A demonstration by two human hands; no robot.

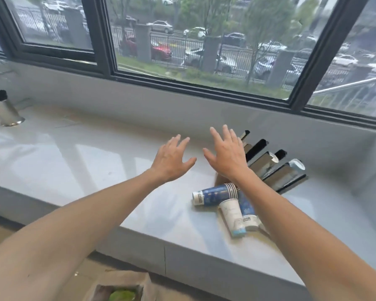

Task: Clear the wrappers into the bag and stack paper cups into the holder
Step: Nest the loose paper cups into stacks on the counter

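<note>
Paper cups (225,203) are seen lying on their sides in a loose cluster at the lower right of centre, on a glossy pale countertop (74,161). One nested stack is dark blue with a white band at its base; a white cup with a light blue base lies across it, and another blue one is partly hidden under the right forearm. Above and to the right of them, a mirrored, chrome-like cup holder (274,166) with angled slots is set, a pale cup being lodged in its rightmost slot. Both hands are held above the counter, palms down, fingers spread and empty: the left hand (172,161) at the centre of the frame, the right hand (227,155) just beside it, overlapping the holder's left edge. The cups lie below the right wrist, untouched. A brown paper bag (117,287) is visible at the bottom edge.
</note>
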